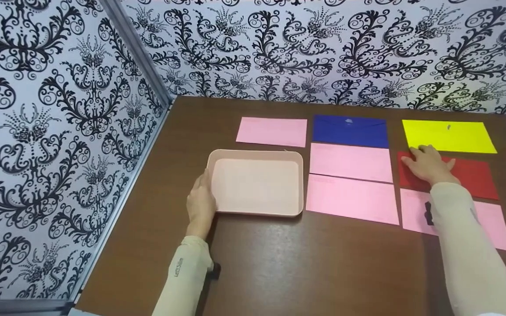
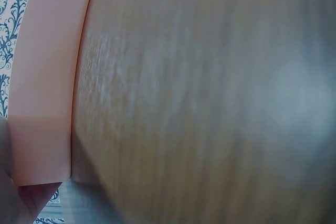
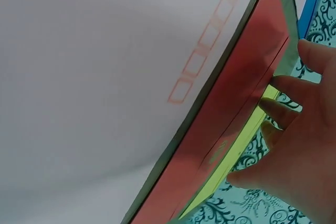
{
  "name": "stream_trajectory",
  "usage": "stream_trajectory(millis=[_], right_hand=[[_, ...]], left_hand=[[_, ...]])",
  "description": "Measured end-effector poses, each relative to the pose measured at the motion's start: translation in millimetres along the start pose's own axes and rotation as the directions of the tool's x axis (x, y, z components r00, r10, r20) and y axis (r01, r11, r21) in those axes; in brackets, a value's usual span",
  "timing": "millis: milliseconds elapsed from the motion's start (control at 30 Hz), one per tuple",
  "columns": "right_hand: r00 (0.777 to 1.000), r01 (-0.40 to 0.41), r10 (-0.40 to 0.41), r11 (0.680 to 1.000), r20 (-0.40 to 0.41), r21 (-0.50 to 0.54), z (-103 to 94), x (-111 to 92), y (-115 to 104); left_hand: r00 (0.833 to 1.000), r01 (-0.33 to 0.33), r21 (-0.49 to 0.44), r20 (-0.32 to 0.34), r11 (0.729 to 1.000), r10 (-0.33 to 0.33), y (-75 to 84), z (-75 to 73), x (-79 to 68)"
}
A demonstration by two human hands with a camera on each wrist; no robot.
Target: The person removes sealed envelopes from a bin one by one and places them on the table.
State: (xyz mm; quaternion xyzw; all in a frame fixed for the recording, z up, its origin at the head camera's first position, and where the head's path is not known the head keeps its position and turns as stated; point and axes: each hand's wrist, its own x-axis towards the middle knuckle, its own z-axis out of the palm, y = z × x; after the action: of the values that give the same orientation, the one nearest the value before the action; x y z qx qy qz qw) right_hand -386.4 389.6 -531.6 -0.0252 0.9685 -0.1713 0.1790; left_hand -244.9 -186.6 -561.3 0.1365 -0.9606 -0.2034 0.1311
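On the table lies a shallow pale pink tray [image 1: 257, 186] with nothing in it. My left hand [image 1: 201, 199] rests along the outside of its left wall, fingers pointing away from me; the thumb is hidden in the head view. That wall also shows as a pink band [image 2: 47, 77] in the left wrist view. Over the red envelope [image 1: 468, 175] my right hand [image 1: 428, 166] is spread, its fingertips by the near edge of the yellow envelope [image 1: 450, 136]. In the right wrist view the fingers are apart, beside the red envelope [image 3: 231, 98], with nothing gripped.
A blue envelope [image 1: 349, 131] lies at the back, with pink envelopes [image 1: 350, 162] in front of it. Another pink envelope [image 1: 272, 131] is behind the tray, and one more [image 1: 413, 210] sits under my right forearm. Patterned walls [image 1: 301, 57] border the brown table [image 1: 279, 263].
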Motion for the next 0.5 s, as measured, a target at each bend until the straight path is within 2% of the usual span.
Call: stream_trajectory(millis=[233,500], right_hand=[[1.000,0.022,-0.023,1.000,0.008,0.021,5.9,0.8,-16.7],[0.999,0.035,-0.035,0.998,-0.011,0.047,9.5,1.1,-19.9]], left_hand=[[1.000,0.005,-0.011,-0.006,1.000,-0.005,-0.9,0.1,0.0],[1.000,0.005,-0.013,-0.010,1.000,-0.005,-0.5,1.4,-0.3]])
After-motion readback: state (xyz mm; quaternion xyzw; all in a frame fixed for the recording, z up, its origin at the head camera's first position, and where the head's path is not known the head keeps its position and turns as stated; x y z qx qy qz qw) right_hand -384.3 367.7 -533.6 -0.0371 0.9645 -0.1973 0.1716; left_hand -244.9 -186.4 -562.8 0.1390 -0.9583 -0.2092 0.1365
